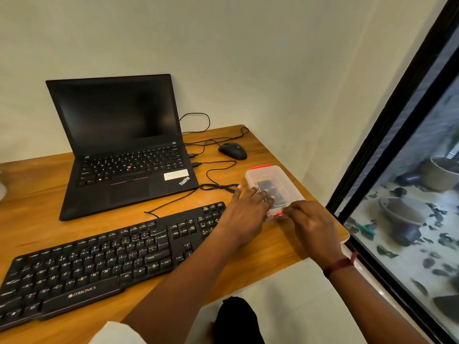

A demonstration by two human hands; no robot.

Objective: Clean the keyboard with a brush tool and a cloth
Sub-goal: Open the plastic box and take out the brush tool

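Observation:
A black keyboard [99, 259] lies along the front of the wooden table [260, 256]. To its right stands a clear plastic box [280, 177] with a lid and red clips; something dark shows inside. My left hand [246, 212] lies flat on the lid with straight fingers. My right hand [313, 224] pinches the red clip [279, 214] at the box's near end. No brush or cloth is plainly visible.
An open black laptop [124, 145] stands behind the keyboard. A black mouse [233, 150] sits at the back right, and cables [216, 186] run between laptop and box. A glass window [409, 194] with a black frame borders the table's right edge.

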